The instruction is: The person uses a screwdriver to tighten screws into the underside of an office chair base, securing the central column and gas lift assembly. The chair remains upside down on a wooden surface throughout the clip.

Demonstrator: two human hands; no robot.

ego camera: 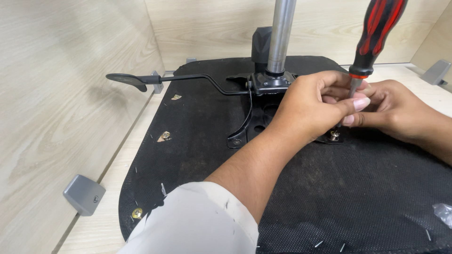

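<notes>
My left fingers (pixel 351 104) and right fingers (pixel 365 117) both pinch the screwdriver (pixel 376 33) shaft, its red-black handle rising above them. Just below my fingertips I see its tip meet a screw (pixel 334 135) in the black seat plate (pixel 256 124).

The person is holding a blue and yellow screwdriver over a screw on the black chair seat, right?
Not quite. In the head view the screwdriver has a red and black handle. Both hands, left hand and right hand, do hold it over a screw on the black chair seat.
</notes>
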